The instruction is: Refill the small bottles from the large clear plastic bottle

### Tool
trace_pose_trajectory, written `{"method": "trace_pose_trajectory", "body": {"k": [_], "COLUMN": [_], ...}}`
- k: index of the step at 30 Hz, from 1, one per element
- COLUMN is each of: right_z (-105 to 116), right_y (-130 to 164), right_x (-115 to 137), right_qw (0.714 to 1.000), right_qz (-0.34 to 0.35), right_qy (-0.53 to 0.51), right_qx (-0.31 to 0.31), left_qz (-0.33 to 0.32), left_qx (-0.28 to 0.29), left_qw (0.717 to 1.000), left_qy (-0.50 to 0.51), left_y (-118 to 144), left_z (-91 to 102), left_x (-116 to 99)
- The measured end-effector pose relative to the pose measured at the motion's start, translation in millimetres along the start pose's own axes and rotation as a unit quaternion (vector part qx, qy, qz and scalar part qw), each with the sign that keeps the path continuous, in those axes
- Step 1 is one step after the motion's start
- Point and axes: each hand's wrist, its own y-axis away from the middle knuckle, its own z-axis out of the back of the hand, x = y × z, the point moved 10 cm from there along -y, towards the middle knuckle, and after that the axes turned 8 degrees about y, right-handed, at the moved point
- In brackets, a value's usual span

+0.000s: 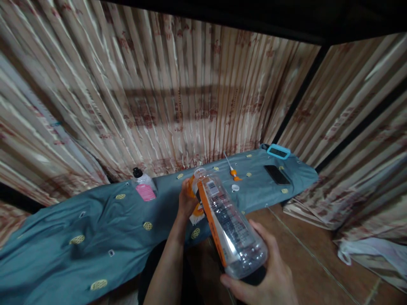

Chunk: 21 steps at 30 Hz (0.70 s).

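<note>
Right hand [271,269] grips base of bottle [227,222]; left hand [187,202] grasps orange item [191,186] at bottle's neck, I can't tell what; bottle tilted between hands; pump [234,173], cap [235,187] loose beyond bottle, unfitted.

Clear bottle [227,224], orange-labelled, slanting between hands [275,275], base nearer camera; looks empty, though glare interferes.

Clear btl [225,220] label txt [235,224] too sm & blurred, illeg
</note>
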Motion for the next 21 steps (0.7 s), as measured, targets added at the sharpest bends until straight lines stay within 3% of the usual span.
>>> {"method": "trace_pose_trajectory", "body": {"k": [21], "right_z": [-0.9], "right_y": [-0.8], "right_x": [3.2], "right_qw": [1.0], "right_qz": [0.002], "right_qy": [-0.024], "right_qx": [0.001], "left_qz": [-0.012], "left_qx": [0.015], "left_qw": [1.0], "left_qy": [-0.008], "left_y": [-1.2], "left_z": [-0.1], "left_x": [2.2]}}
